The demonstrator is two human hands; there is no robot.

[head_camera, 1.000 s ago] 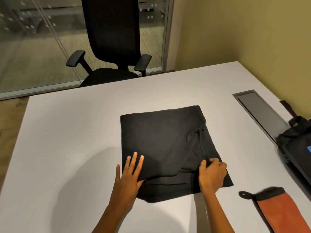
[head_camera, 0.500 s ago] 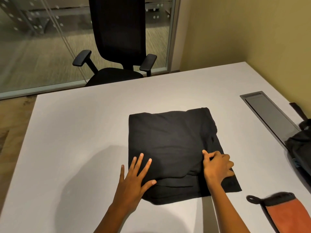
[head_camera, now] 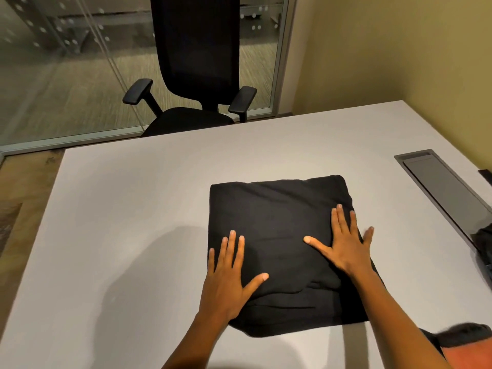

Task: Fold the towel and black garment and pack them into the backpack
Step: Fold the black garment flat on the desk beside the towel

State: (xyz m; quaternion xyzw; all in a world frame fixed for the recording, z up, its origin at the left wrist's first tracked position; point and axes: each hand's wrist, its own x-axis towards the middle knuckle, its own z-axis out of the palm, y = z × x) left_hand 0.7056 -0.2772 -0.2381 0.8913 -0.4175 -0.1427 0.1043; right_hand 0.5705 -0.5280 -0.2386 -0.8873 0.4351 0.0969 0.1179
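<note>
The black garment (head_camera: 277, 225) lies folded into a rough square on the white table (head_camera: 127, 235). My left hand (head_camera: 231, 278) rests flat on its near left part, fingers spread. My right hand (head_camera: 343, 243) presses flat on its right side, fingers apart. Neither hand grips anything. The orange towel (head_camera: 468, 355) with a black trim peeks in at the bottom right corner, partly hidden by my right arm. A sliver of the black backpack (head_camera: 483, 241) shows at the right edge.
A black office chair (head_camera: 197, 65) stands beyond the table's far edge, in front of a glass wall. A grey cable hatch (head_camera: 439, 182) is set into the table at the right. A yellow wall runs along the right side.
My right hand let go of the garment's right edge and opened flat on top of it. My left hand slid further onto the cloth. The view shifted left, pushing backpack and towel toward the edge.
</note>
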